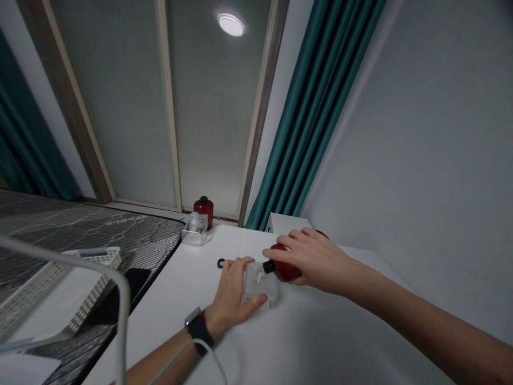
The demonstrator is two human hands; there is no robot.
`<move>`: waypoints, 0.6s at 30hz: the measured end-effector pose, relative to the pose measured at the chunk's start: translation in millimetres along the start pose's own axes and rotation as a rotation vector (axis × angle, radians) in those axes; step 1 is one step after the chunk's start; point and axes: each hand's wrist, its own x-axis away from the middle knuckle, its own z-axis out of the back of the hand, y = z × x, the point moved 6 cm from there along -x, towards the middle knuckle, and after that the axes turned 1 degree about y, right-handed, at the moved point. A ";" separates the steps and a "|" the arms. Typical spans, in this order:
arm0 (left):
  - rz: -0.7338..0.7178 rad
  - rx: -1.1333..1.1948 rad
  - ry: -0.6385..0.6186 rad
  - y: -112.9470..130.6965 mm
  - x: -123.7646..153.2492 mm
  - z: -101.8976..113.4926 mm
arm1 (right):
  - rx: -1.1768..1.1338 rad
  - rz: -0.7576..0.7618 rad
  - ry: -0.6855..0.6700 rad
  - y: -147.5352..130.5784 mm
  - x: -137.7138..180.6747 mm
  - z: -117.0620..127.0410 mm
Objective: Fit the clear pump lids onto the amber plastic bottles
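My right hand (306, 256) is wrapped round a dark red bottle (285, 267) with a black neck. The bottle is tipped so its neck points left, over a clear transparent container (256, 283) on the white table. Fingers and thumb of my left hand (236, 291) close round the near and far sides of that container. Whether liquid leaves the bottle is too small to tell. Just beyond my left fingertips lies a small black ring-shaped piece (220, 263), perhaps a cap.
At the table's far left corner stand another red bottle (204, 209) and a clear box (194, 235) holding something transparent. A white box (288, 222) is at the back right. On the left are a white perforated basket (92, 267) and a grey tube-like bar (124, 299) close to the camera.
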 end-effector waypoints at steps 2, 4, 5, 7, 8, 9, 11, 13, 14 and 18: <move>0.001 0.008 -0.002 0.8 -0.2 0.0 | 0.004 0.002 0.000 0.1 0.1 -0.4; 0.000 0.014 -0.007 1.7 -0.4 -0.1 | 0.012 0.005 -0.002 0.1 0.2 -0.7; -0.002 0.015 -0.009 2.0 -0.5 -0.1 | 0.015 0.007 -0.003 0.0 0.2 -0.7; -0.003 0.016 -0.012 2.4 -0.8 -0.2 | 0.019 0.009 -0.003 -0.3 0.1 -0.4; -0.003 0.018 -0.012 2.4 -1.0 -0.3 | 0.019 0.009 -0.002 -0.5 0.0 -0.1; -0.003 0.019 -0.013 2.4 -1.1 -0.3 | 0.020 0.009 -0.003 -0.6 0.0 0.3; -0.005 0.025 -0.012 2.4 -1.2 -0.2 | 0.026 0.010 -0.006 -0.7 -0.2 0.9; -0.006 0.031 -0.015 2.2 -1.0 -0.2 | 0.035 0.013 -0.010 -0.6 -0.4 1.2; -0.006 0.032 -0.016 2.1 -0.8 -0.2 | 0.038 0.015 -0.009 -0.5 -0.5 1.2; 0.007 0.030 -0.022 1.6 -0.4 -0.4 | 0.047 0.016 0.004 0.5 -0.6 0.0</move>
